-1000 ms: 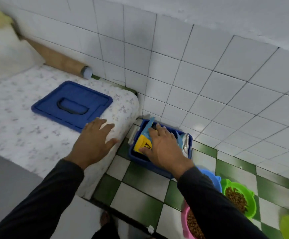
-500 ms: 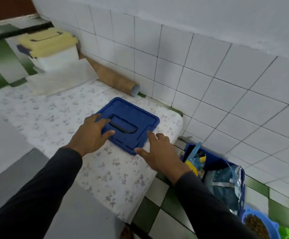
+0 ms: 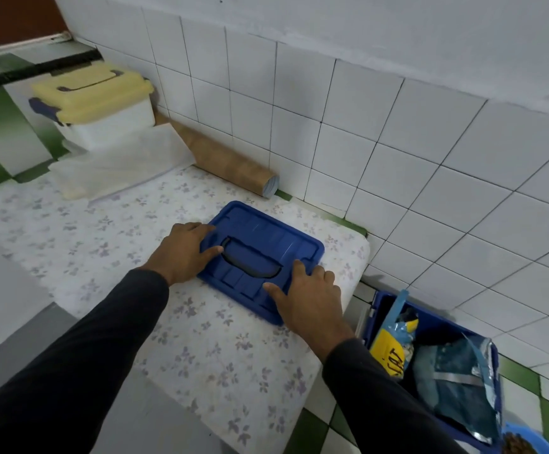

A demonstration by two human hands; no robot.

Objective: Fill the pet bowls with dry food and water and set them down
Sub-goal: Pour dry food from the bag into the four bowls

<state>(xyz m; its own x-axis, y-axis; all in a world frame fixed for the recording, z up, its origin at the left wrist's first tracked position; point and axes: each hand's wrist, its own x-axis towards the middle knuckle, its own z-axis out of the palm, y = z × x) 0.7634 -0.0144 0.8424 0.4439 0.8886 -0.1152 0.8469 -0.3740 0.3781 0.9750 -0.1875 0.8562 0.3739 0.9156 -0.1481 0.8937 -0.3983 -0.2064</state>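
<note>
A blue plastic lid [image 3: 266,237] with a recessed handle lies flat on a flowered pad [image 3: 201,355]. My left hand [image 3: 181,250] rests on the lid's left end, thumb by the handle slot. My right hand [image 3: 306,296] lies over the lid's near right corner, thumb on top and fingers spread. On the floor to the right, an open blue bin [image 3: 381,303] holds a yellow and blue pet food bag [image 3: 394,339] and a larger blue foil bag [image 3: 456,388]. A blue bowl [image 3: 529,440] with brown kibble shows at the bottom right corner.
A cardboard tube [image 3: 227,158] lies along the white tiled wall behind the pad. A clear box with a yellow lid [image 3: 96,93] stands at the back left, with a white cloth [image 3: 119,158] in front of it. The floor has green and white tiles.
My right hand left the bags in the bin and came onto the lid's right corner. My left hand slid onto the lid's left end. The view swung left, away from the bowls.
</note>
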